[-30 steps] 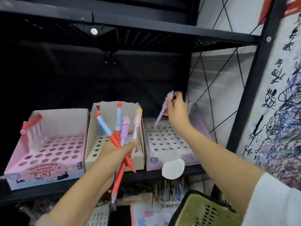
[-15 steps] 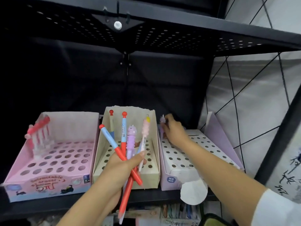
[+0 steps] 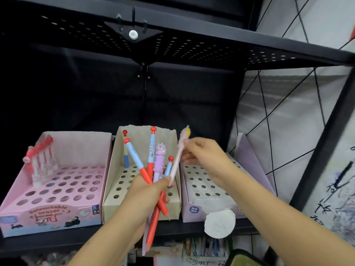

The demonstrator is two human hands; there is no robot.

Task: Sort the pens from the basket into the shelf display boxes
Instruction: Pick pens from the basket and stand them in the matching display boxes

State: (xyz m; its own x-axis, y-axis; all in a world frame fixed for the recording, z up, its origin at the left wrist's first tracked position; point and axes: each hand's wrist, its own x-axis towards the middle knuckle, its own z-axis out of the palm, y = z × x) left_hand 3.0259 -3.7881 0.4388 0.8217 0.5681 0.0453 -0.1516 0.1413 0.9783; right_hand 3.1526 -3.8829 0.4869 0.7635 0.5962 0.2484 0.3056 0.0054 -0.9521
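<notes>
Nearest the camera, at the bottom right edge, I can see a corner of the green basket (image 3: 243,258), mostly cut off by the frame. Just above it my left hand (image 3: 148,194) is curled round a bundle of pens (image 3: 153,169) that fan upward: 2 with red lower barrels and blue upper halves topped by red knobs, a purple pen with a cartoon animal head (image 3: 159,156), and a shorter blue one with a red cap. My right hand (image 3: 205,154) reaches across from the right and pinches the upper part of a pale pink pen (image 3: 177,160) with a yellow tip, whose lower end sits at the left thumb, so both hands touch it. Behind the hands, on the black metal shelf (image 3: 48,244), 3 display boxes stand side by side. On the left, the pink box (image 3: 53,217) has a grid of round holes and a cluster of red-capped items standing in its back left corner. Directly behind my left hand, the beige box (image 3: 115,206) holds 1 pen (image 3: 125,150) upright in a rear hole. To the right, the lilac box (image 3: 194,212) shows its holes bare where I can see them, with a round white tag (image 3: 220,223) hanging off its front. Farther up, a perforated black shelf (image 3: 192,47) spans the top.
</notes>
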